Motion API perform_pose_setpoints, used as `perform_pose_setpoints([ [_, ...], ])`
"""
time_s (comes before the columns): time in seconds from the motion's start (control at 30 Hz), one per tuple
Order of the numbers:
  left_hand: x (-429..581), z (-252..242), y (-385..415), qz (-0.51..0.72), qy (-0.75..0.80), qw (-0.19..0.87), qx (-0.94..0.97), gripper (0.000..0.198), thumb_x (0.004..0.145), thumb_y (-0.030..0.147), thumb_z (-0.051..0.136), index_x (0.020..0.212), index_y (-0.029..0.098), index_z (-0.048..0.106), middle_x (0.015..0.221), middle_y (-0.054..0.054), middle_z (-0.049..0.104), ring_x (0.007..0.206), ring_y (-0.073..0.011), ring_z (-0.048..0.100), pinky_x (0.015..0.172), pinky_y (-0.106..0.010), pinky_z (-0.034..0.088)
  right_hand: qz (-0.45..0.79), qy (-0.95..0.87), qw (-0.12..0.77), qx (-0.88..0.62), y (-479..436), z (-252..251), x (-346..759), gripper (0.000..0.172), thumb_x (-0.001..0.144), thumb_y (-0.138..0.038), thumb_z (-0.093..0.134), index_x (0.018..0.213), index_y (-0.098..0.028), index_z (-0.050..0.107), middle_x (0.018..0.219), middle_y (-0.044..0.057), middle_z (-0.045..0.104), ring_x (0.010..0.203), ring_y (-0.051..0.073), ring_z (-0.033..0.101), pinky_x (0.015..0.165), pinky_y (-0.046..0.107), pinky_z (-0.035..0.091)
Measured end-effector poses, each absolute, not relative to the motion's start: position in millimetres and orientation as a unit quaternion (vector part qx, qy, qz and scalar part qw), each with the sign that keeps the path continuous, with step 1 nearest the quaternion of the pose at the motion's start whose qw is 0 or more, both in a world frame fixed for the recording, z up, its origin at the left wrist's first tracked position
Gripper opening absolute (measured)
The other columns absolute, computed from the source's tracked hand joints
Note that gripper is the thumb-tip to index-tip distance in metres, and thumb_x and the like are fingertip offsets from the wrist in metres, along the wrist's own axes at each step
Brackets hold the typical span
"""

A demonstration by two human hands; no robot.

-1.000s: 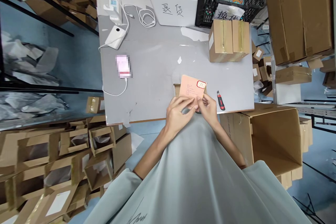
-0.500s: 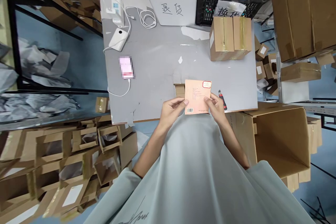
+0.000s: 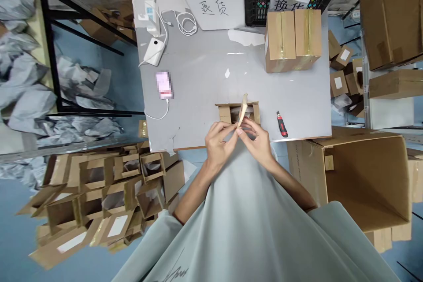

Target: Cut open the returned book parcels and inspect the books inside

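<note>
A thin, square pink booklet (image 3: 243, 108) is seen nearly edge-on, its pale page edges facing up. My left hand (image 3: 220, 142) pinches its lower end between thumb and fingers. My right hand (image 3: 257, 141) grips the same end from the other side, fingertips close to the left ones. Just behind the hands an open cardboard box (image 3: 224, 111) stands on the table, partly hidden by the booklet and fingers; something greyish lies inside. To the right of my right hand lies a red and black utility knife (image 3: 282, 124).
Two taped cartons (image 3: 280, 44) stand at the table's back right, before a black crate (image 3: 256, 2) and a white bin (image 3: 221, 11). A phone (image 3: 164, 85) on a cable lies left. Below right gapes a large carton (image 3: 366, 176); several open boxes (image 3: 95, 176) fill the lower left.
The booklet has turned from its flat barcode side to edge-on. My hands have come together at its lower end, and more of the open box behind shows.
</note>
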State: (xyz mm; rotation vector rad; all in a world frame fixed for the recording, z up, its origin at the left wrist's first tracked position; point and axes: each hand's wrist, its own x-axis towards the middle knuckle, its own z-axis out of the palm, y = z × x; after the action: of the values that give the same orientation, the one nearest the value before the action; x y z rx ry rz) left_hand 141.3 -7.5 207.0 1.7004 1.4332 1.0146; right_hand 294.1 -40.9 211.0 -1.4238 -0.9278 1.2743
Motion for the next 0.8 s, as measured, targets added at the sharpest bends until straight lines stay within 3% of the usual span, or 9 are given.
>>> perform_pose_setpoints([
  [0.13,161.0,205.0,-19.9,0.371,0.537,0.276,0.706,0.022,0.105,0.044,0.076,0.096,0.031,0.092,0.086,-0.008,0.079,0.081,-0.0238,0.067,0.077,-0.04,0.052,0.539,-0.333,0.506,-0.585,-43.4,202.1,300.8,0.051,0.098,-0.069,0.081,0.124,-0.025,0.081,0.122,0.009,0.087,0.114,0.028,0.084,0.102,0.039,0.071],
  [0.33,179.8,219.1,-27.6,0.34,0.57,0.28,0.694,0.019,0.099,0.045,0.084,0.11,0.031,0.091,0.101,-0.008,0.084,0.092,-0.0268,0.071,0.086,-0.044,0.056,0.569,-0.334,0.493,-0.567,-45.5,183.4,348.1,0.05,0.101,-0.074,0.07,0.099,-0.025,0.083,0.087,0.004,0.083,0.088,0.027,0.082,0.079,0.037,0.07],
  [0.43,174.4,224.4,-22.8,0.361,0.631,0.297,0.619,0.028,0.098,0.048,0.085,0.118,0.029,0.089,0.11,-0.009,0.083,0.092,-0.0242,0.069,0.081,-0.04,0.054,0.597,-0.327,0.484,-0.551,-47.8,177.6,372.3,0.053,0.097,-0.077,0.074,0.1,-0.025,0.084,0.091,0.004,0.084,0.089,0.028,0.082,0.079,0.039,0.07],
  [0.53,169.2,219.5,-18.1,0.356,0.642,0.432,0.523,0.039,0.093,0.057,0.088,0.115,0.025,0.088,0.109,-0.008,0.083,0.085,-0.0202,0.067,0.072,-0.034,0.052,0.611,-0.328,0.481,-0.536,-50.3,176.4,389.1,0.055,0.094,-0.079,0.076,0.102,-0.025,0.086,0.094,0.004,0.086,0.091,0.028,0.082,0.081,0.041,0.07],
  [0.63,172.0,211.4,-16.9,0.34,0.615,0.548,0.454,0.046,0.086,0.064,0.092,0.105,0.022,0.088,0.094,-0.006,0.08,0.082,-0.0199,0.067,0.072,-0.033,0.054,0.598,-0.348,0.477,-0.542,-52.4,177.8,398.2,0.055,0.096,-0.078,0.075,0.103,-0.025,0.086,0.092,0.004,0.085,0.089,0.027,0.081,0.08,0.039,0.069],
  [0.73,177.2,210.1,-15.2,0.352,0.595,0.543,0.476,0.043,0.085,0.063,0.094,0.102,0.023,0.088,0.09,-0.004,0.076,0.079,-0.0183,0.064,0.073,-0.033,0.054,0.57,-0.38,0.48,-0.548,-53.3,180.4,403.2,0.049,0.1,-0.072,0.074,0.104,-0.025,0.086,0.093,0.003,0.084,0.088,0.025,0.08,0.082,0.037,0.069],
  [0.8,177.2,213.4,-11.9,0.372,0.573,0.51,0.523,0.037,0.089,0.06,0.092,0.1,0.025,0.087,0.096,-0.005,0.078,0.083,-0.0186,0.066,0.074,-0.033,0.054,0.534,-0.415,0.489,-0.55,-53.4,182.8,406.0,0.038,0.101,-0.063,0.078,0.105,-0.026,0.088,0.103,0.004,0.086,0.096,0.025,0.081,0.093,0.04,0.069],
])
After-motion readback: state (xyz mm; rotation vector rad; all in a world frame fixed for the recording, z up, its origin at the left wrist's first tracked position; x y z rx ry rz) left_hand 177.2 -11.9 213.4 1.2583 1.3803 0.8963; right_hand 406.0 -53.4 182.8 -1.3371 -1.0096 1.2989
